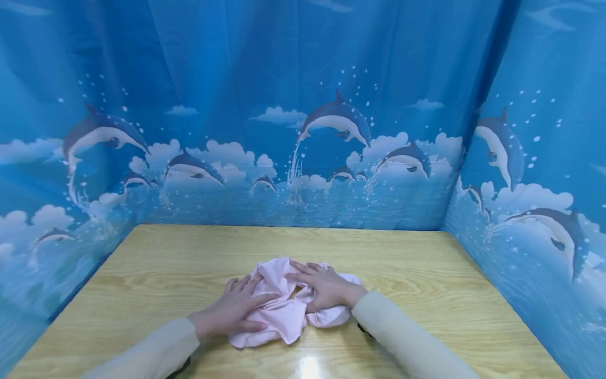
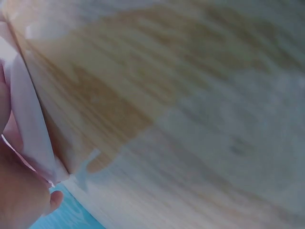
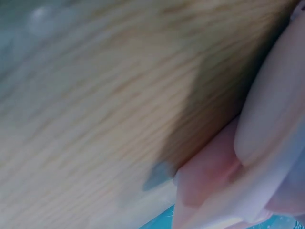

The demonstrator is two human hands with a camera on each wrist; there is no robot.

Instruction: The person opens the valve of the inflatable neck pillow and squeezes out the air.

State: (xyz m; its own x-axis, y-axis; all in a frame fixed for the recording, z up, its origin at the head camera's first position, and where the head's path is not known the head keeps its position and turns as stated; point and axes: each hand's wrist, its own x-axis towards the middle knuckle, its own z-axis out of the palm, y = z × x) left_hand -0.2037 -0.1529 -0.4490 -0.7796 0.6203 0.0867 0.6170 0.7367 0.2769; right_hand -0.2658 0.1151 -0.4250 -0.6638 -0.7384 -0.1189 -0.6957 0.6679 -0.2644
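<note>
A crumpled pink cloth (image 1: 284, 314) lies bunched on the wooden table in the head view, with a small gap in its middle where the wood shows. My left hand (image 1: 234, 308) rests on its left side, fingers spread over the folds. Across the upper right part of the cloth lies my right hand (image 1: 326, 287), its fingers stretched out to the left. In the left wrist view an edge of the pink cloth (image 2: 31, 112) shows beside part of the left hand (image 2: 19, 191). Folds of the same cloth (image 3: 209, 176) fill the lower right of the right wrist view.
The light wooden table (image 1: 416, 263) reaches back to a blue curtain (image 1: 265, 52) printed with dolphins, which encloses it at the rear and both sides. Light sleeves (image 1: 402, 331) cover both forearms. A bright reflection shines on the table near the front.
</note>
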